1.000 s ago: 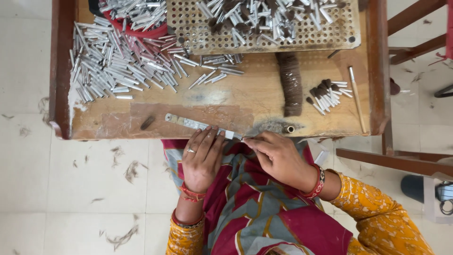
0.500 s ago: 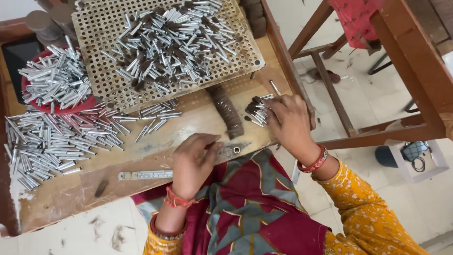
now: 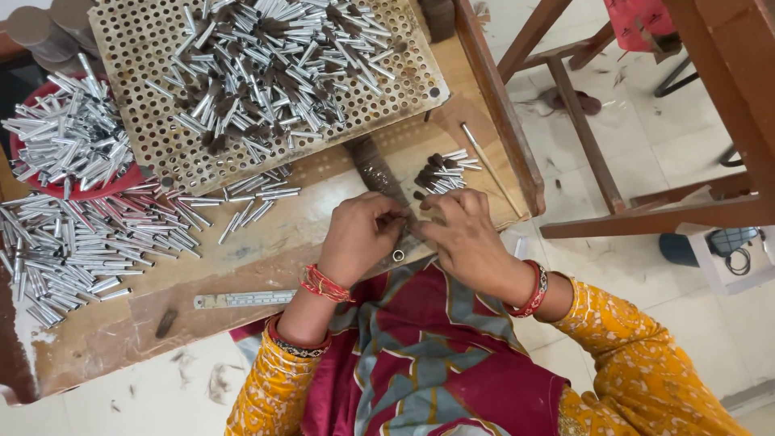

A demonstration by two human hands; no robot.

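While both hands meet at the near edge of the wooden table [image 3: 266, 258], the left hand [image 3: 361, 236] and right hand [image 3: 460, 234] pinch a small item between their fingertips; it is too hidden to identify. Just beyond the grip lies a small bundle of filled tubes [image 3: 446, 171] beside a dark brush roll [image 3: 373, 171]. Left of the grip: loose metal tubes [image 3: 81, 242], a steel ruler [image 3: 242, 299]. Further beyond: a perforated tray [image 3: 242, 81].

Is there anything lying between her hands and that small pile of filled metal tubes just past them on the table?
Nothing visible. The left hand and right hand sit just short of the small pile of tubes; only bare wooden table lies between.
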